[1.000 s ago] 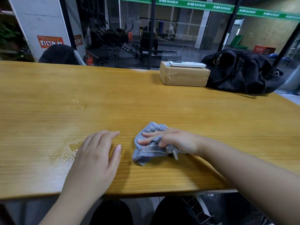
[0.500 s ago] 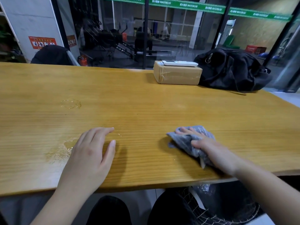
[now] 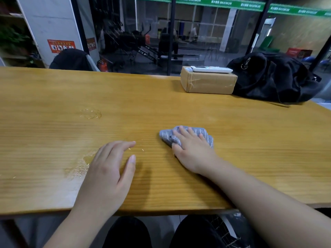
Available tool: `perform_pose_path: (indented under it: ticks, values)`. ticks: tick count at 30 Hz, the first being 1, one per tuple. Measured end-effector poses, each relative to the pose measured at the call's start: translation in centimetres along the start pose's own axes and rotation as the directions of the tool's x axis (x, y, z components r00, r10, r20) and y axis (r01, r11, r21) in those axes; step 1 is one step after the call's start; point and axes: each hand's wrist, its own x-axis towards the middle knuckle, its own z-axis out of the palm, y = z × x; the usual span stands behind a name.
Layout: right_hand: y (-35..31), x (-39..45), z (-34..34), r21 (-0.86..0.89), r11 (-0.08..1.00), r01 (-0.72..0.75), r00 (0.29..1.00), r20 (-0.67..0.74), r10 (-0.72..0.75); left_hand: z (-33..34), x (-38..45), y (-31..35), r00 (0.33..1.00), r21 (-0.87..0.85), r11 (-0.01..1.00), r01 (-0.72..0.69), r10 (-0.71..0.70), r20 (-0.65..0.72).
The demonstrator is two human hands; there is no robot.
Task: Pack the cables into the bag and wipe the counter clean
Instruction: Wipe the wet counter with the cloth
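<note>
A crumpled grey striped cloth (image 3: 166,137) lies on the wooden counter (image 3: 250,149) near the middle. My right hand (image 3: 191,149) presses flat on it with straight fingers. My left hand (image 3: 109,169) rests palm-down on the counter to the left, fingers relaxed and holding nothing. A wet patch (image 3: 78,169) glistens just left of that hand, and a smaller puddle (image 3: 90,113) sits farther back. The black bag (image 3: 272,77) stands at the far right of the counter. No cables are in view.
A taped cardboard box (image 3: 207,84) with a white remote (image 3: 211,69) on top stands left of the bag at the counter's far edge. Glass panes run behind the counter. A wire mesh bin (image 3: 231,231) stands under the near edge by my knees.
My right hand swept the cloth to the right, then back left and a little farther from me. My left hand stayed in place.
</note>
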Motion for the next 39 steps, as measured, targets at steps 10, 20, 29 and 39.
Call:
perform_pose_path:
  ticks: [10,20,29,39]
  values:
    - [-1.3,5.5,-1.7,0.111,0.981,-0.16,0.987,-0.011,0.162,-3.7,0.7,-3.3,0.995,0.116,0.993,0.009,0.002,-0.098]
    - [-10.7,4.5,0.1,0.123,0.923,0.364,0.896,0.226,-0.383,-5.0,-0.1,-6.0,0.969,0.055,0.991,0.124,-0.109,-0.222]
    - [-10.2,1.7,0.4,0.333,0.794,0.509,0.745,0.292,-0.6,-5.5,-0.4,-6.5,0.917,-0.114,0.957,0.267,-0.289,-0.276]
    - [-8.8,6.9,0.3,0.188,0.948,0.258,0.938,0.187,-0.293,-6.1,0.3,-8.1,0.981,0.167,0.974,0.153,-0.13,-0.141]
